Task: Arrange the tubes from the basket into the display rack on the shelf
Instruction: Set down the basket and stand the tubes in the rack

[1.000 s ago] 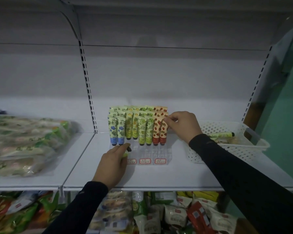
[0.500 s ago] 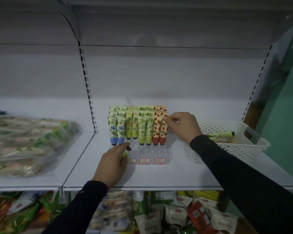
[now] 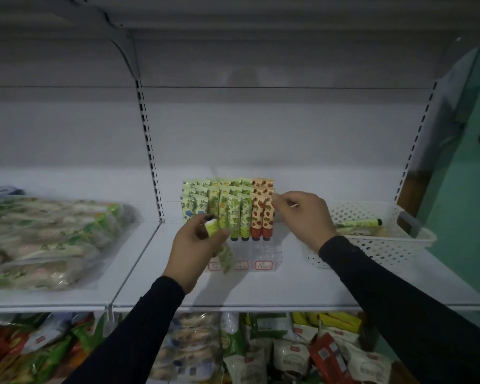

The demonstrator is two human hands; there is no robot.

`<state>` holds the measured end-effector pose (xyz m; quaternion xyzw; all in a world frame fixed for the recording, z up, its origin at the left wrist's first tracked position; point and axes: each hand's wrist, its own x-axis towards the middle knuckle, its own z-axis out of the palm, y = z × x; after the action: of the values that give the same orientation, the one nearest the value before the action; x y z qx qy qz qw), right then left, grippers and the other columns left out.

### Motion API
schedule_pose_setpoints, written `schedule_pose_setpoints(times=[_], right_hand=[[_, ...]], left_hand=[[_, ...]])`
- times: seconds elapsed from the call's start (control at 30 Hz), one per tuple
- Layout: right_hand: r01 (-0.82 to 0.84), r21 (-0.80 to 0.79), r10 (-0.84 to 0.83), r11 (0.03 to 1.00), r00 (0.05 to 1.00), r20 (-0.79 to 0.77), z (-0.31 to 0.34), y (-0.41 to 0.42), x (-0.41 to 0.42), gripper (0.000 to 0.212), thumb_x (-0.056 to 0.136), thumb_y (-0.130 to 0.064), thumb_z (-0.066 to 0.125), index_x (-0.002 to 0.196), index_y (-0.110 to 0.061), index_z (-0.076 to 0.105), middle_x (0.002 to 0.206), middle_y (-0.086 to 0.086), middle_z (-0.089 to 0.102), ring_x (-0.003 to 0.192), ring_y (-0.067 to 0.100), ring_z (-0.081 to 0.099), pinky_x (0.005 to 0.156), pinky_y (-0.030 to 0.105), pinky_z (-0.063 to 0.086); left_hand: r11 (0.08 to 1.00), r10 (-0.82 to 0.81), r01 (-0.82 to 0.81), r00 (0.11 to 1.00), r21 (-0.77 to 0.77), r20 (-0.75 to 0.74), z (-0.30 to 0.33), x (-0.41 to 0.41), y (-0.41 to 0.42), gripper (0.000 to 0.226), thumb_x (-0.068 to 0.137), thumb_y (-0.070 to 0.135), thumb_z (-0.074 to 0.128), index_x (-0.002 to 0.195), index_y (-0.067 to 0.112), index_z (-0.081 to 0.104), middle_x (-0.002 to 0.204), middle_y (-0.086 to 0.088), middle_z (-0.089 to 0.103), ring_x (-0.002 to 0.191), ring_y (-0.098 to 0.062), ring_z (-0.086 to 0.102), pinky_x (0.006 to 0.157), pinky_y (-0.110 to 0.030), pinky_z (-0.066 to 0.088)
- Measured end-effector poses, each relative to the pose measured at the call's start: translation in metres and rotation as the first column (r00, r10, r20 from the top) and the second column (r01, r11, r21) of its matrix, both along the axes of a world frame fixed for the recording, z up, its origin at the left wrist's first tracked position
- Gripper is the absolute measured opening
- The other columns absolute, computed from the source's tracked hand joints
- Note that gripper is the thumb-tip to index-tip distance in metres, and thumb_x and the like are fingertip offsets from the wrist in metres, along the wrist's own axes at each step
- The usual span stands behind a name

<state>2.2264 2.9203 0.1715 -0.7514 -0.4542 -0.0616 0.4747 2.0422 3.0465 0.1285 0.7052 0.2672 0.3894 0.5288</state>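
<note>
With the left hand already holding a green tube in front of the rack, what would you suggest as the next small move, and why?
Probably lower the green tube cap down into an open front slot of the display rack. The left hand grips it just ahead of the filled rows, the clear front slots look empty, and the right hand touches the red tubes at the rack's right end, apparently steadying them.

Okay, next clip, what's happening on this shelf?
A person is stocking small tubes into a clear display rack on a white shelf. The left hand holds a green tube, cap up, in front of the rack. The right hand pinches the top of the rightmost red tube. The rack's front slots look unfilled, and the white basket has at least one tube left.
</note>
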Motion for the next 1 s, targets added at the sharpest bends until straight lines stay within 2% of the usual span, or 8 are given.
schedule_pose_setpoints(times=[0.13,0.23,0.33,0.43,0.57,0.7,0.83,1.0], right_hand=[[-0.193,-0.103,0.174,0.976,0.97,-0.173,-0.006,-0.003,-0.009,0.034,0.091,-0.052,0.056,0.091,-0.021,0.072,0.087,-0.009,0.07,0.079,0.009,0.068,0.077,0.03,0.057],[-0.308,-0.172,0.245,0.936,0.918,-0.312,-0.01,-0.005,-0.011,0.04,0.088,-0.052,0.059,0.111,-0.021,0.069,0.1,-0.007,0.07,0.081,0.01,0.071,0.075,0.027,0.059],[-0.377,-0.07,0.296,0.924,0.817,-0.495,-0.012,-0.004,-0.011,0.032,0.089,-0.029,0.068,0.113,-0.008,0.064,0.099,0.006,0.071,0.08,0.015,0.073,0.073,0.025,0.059],[-0.348,0.067,0.322,0.935,0.753,-0.574,-0.005,-0.005,-0.011,0.018,0.088,-0.016,0.069,0.1,-0.003,0.066,0.089,0.009,0.071,0.072,0.013,0.07,0.069,0.021,0.058],[-0.298,0.121,0.313,0.947,0.772,-0.553,0.003,-0.001,-0.008,0.011,0.088,-0.017,0.069,0.095,-0.009,0.07,0.09,0.01,0.071,0.074,0.015,0.065,0.075,0.027,0.058],[-0.269,0.12,0.291,0.956,0.795,-0.532,0.001,0.005,-0.011,0.014,0.088,-0.02,0.07,0.095,-0.009,0.072,0.087,0.011,0.069,0.073,0.016,0.061,0.081,0.034,0.056],[-0.303,0.176,0.344,0.937,0.698,-0.628,-0.004,0.01,-0.012,0.02,0.086,-0.02,0.072,0.097,-0.004,0.072,0.091,0.015,0.07,0.079,0.02,0.063,0.073,0.028,0.056],[-0.27,0.23,0.354,0.935,0.686,-0.635,-0.004,0.012,-0.014,0.02,0.085,-0.016,0.073,0.097,0.0,0.073,0.088,0.019,0.071,0.078,0.025,0.064,0.071,0.029,0.057]], left_hand=[[0.931,-0.044,0.131,0.967,-0.341,0.252,0.009,0.009,-0.009,0.039,0.084,0.006,0.074,0.119,0.0,0.056,0.106,-0.021,0.059,0.078,-0.017,0.071,0.068,-0.027,0.056],[0.871,0.0,0.182,0.928,-0.455,0.371,0.012,0.013,-0.013,0.024,0.082,-0.001,0.072,0.099,0.004,0.056,0.099,-0.019,0.062,0.067,-0.016,0.069,0.067,-0.027,0.057],[0.836,0.01,0.215,0.914,-0.505,0.405,0.009,0.017,-0.016,0.023,0.082,-0.001,0.073,0.094,0.006,0.055,0.099,-0.018,0.063,0.067,-0.016,0.069,0.069,-0.027,0.058],[0.865,-0.034,0.196,0.941,-0.461,0.336,0.002,0.017,-0.015,0.018,0.082,0.003,0.073,0.09,0.007,0.058,0.094,-0.015,0.064,0.071,-0.017,0.068,0.07,-0.027,0.057],[0.94,-0.113,0.146,0.986,-0.308,0.121,-0.005,0.015,-0.017,0.026,0.082,0.013,0.076,0.104,0.008,0.065,0.098,-0.008,0.069,0.08,-0.015,0.067,0.069,-0.024,0.054],[0.953,-0.154,0.17,0.985,-0.251,0.079,-0.006,0.013,-0.021,0.014,0.086,0.012,0.073,0.099,0.014,0.067,0.089,-0.007,0.068,0.075,-0.015,0.064,0.068,-0.021,0.055],[0.955,-0.154,0.175,0.982,-0.238,0.105,-0.008,0.013,-0.021,0.012,0.087,0.012,0.071,0.097,0.018,0.067,0.091,-0.01,0.069,0.077,-0.017,0.065,0.069,-0.022,0.056],[0.987,-0.133,0.137,0.99,-0.083,0.055,-0.012,0.013,-0.018,0.011,0.089,0.02,0.07,0.1,0.024,0.069,0.089,0.007,0.075,0.082,-0.01,0.069,0.074,-0.023,0.055]])
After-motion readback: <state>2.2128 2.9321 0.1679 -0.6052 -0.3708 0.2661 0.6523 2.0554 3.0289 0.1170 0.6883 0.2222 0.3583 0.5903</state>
